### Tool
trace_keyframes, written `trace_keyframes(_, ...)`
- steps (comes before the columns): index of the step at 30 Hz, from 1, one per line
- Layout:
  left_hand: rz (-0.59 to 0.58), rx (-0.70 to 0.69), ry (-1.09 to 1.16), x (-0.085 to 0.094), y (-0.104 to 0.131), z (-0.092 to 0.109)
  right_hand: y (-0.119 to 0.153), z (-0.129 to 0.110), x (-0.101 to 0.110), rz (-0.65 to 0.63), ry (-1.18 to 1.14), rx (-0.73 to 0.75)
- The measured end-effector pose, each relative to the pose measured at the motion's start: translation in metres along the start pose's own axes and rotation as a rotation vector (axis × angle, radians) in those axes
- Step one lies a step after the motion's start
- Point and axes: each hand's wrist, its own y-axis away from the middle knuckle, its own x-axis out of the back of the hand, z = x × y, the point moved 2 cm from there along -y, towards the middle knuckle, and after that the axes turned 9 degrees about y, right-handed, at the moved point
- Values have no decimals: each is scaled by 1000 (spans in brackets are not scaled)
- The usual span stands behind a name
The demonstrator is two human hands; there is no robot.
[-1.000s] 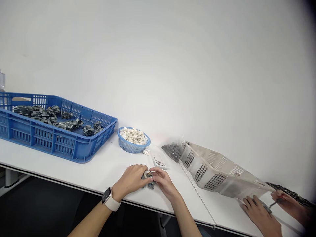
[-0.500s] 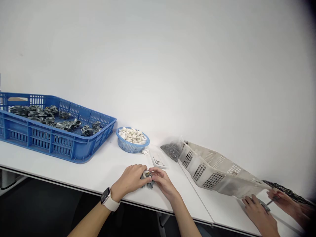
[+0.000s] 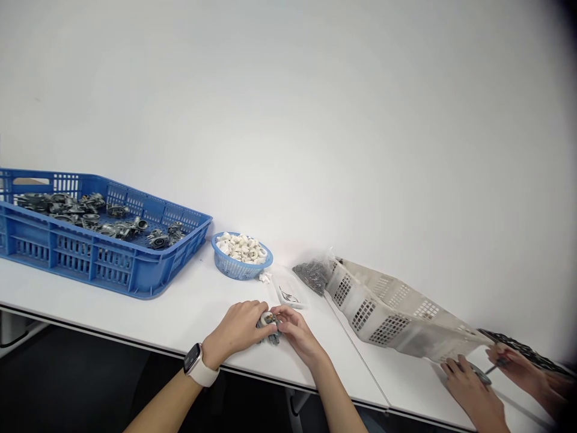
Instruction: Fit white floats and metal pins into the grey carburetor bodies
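Note:
A small grey metal carburetor (image 3: 273, 339) with a white plastic piece (image 3: 265, 317) on top is between my hands, just over the white table near its front edge. My left hand (image 3: 243, 326), with a watch on its wrist, is closed around its left side, thumb across the front. From the right, the fingers of my right hand (image 3: 297, 331) pinch the same carburetor. My fingers hide much of its sides. Behind my hands sits a shallow clear tray (image 3: 295, 304) with a few thin dark pieces inside.
To the left stands a large blue crate (image 3: 148, 273) of similar carburetors. A round blue basket (image 3: 238, 270) holds white plastic pieces. A bag of small dark parts (image 3: 313, 275) leans by a whitish crate (image 3: 396, 334). At right, another person's hands (image 3: 475, 394) hold a part and a thin tool.
Almost nothing differs. My hands stay on the carburetor in the same place, and the view has shifted very slightly.

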Motion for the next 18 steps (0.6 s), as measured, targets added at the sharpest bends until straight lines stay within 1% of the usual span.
trace_keyframes(4,0,-6,-2,-1,0,0,0,6,6,84,44,35)
trace_keyframes(8,-1,-11,-6,-2,0,-2,-2,12,8,126,53,76)
trace_keyframes(11,-2,-14,-6,-2,0,-2,-3,12,8,124,49,73)
trace_keyframes(15,-5,-17,-2,-1,0,-1,-3,11,6,79,37,55)
trace_keyframes(18,-7,-19,1,-1,0,-1,-4,13,7,91,50,41)
